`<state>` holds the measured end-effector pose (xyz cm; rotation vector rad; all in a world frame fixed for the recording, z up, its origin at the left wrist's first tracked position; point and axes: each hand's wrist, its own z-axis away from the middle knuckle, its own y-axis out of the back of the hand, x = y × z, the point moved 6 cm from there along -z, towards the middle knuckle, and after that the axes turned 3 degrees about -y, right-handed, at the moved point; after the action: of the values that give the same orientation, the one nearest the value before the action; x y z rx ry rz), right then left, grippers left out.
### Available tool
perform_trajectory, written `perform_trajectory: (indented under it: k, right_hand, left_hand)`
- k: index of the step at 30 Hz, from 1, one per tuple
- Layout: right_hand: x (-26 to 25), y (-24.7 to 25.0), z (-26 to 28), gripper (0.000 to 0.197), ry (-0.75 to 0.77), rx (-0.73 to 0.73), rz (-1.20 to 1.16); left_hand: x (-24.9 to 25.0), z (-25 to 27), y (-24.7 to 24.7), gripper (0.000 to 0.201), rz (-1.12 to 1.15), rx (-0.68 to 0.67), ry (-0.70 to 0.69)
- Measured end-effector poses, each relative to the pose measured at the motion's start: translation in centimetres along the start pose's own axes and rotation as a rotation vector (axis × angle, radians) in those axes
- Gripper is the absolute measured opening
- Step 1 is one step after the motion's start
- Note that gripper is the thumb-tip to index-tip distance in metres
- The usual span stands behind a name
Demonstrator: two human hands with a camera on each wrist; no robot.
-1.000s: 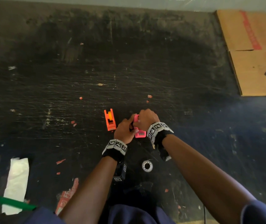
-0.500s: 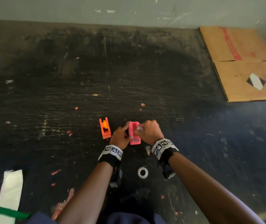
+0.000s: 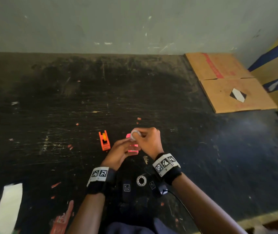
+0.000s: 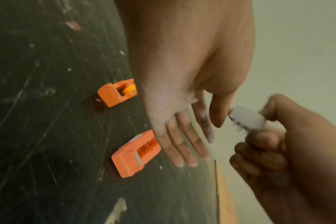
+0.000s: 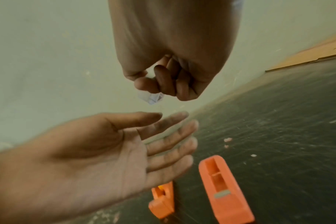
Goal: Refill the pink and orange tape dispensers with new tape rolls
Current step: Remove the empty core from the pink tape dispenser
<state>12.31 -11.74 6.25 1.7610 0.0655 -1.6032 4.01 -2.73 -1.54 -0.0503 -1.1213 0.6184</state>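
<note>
My right hand [image 3: 137, 135] pinches a small clear tape roll [image 3: 134, 135] just above the pink dispenser [image 3: 132, 150], which stands on the dark floor partly hidden by both hands. The left wrist view shows the roll [image 4: 247, 119] in curled right fingers. My left hand [image 3: 126, 144] is open, fingers straight, its thumb tip right beside the roll. In the right wrist view the left palm [image 5: 125, 144] faces up under the roll [image 5: 151, 97]. The orange dispenser [image 3: 104, 141] stands alone to the left with an orange core in it. Another roll [image 3: 141, 180] lies near my wrists.
The scratched black floor [image 3: 202, 149] carries scattered red scraps. Flattened cardboard [image 3: 231, 85] lies at the far right against the grey wall [image 3: 134, 22]. A white sheet [image 3: 8, 206] lies at the near left.
My right hand has risen off the pink dispenser with the clear roll in its fingers. My left hand has let go of the dispenser and opened. The head view has tilted up.
</note>
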Motion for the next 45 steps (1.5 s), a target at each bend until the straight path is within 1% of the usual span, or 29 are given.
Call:
perform_trajectory:
  k: [1, 3, 7, 11, 16, 19, 24, 26, 30, 33, 35, 38, 41, 45]
  right_hand:
    - [-0.5, 0.4, 0.5, 0.018, -0.023, 0.014, -0.042]
    - [-1.2, 1.0, 1.5, 0.019, -0.059, 0.035, -0.106]
    - [-2.0, 1.4, 3.1, 0.021, -0.065, 0.016, -0.199]
    - [-2.0, 1.1, 4.1, 0.018, -0.085, -0.016, -0.265]
    - [-0.5, -0.5, 4.7, 0.02, -0.203, -0.144, -0.396]
    - [0.4, -1.5, 4.7, 0.022, -0.221, -0.189, -0.412]
    - [0.4, -1.3, 4.7, 0.024, -0.101, -0.146, -0.304]
    - [0.5, -1.4, 4.6, 0.026, -0.066, -0.167, -0.299]
    - [1.0, -1.9, 4.3, 0.028, -0.078, -0.238, -0.29]
    - [1.2, -2.3, 4.2, 0.036, -0.009, -0.29, -0.17]
    - [1.3, -2.4, 4.2, 0.037, 0.025, -0.292, -0.121]
    - [2.2, -2.3, 4.0, 0.034, 0.004, -0.262, -0.117]
    - [3.6, -1.5, 4.0, 0.036, -0.029, -0.219, -0.082]
    - [6.5, 0.0, 5.1, 0.041, -0.04, -0.15, 0.12]
  left_hand:
    - [0.6, 1.0, -0.4, 0.033, 0.081, -0.042, 0.002]
    - [1.4, 2.7, -0.9, 0.035, 0.166, -0.1, -0.012]
    - [2.1, 4.9, -1.2, 0.035, 0.144, -0.118, -0.078]
    - [2.4, 6.6, -1.2, 0.028, 0.121, -0.081, -0.129]
    - [1.8, 7.4, -0.3, 0.035, 0.115, -0.036, -0.167]
    - [1.5, 7.8, 0.4, 0.028, 0.139, 0.0, -0.191]
    - [1.5, 8.0, 1.7, 0.024, 0.128, 0.066, -0.21]
    - [1.5, 8.0, 2.3, 0.023, 0.098, 0.108, -0.211]
    - [1.4, 8.0, 3.3, 0.023, 0.0, 0.187, -0.219]
    - [1.2, 7.9, 4.0, 0.025, -0.076, 0.217, -0.216]
    - [1.0, 7.8, 4.3, 0.026, -0.101, 0.221, -0.214]
    - [0.9, 7.8, 4.6, 0.027, -0.111, 0.248, -0.199]
    - [0.7, 7.8, 4.9, 0.03, -0.145, 0.278, -0.199]
    - [-0.3, 8.0, 5.2, 0.03, -0.186, 0.309, -0.19]
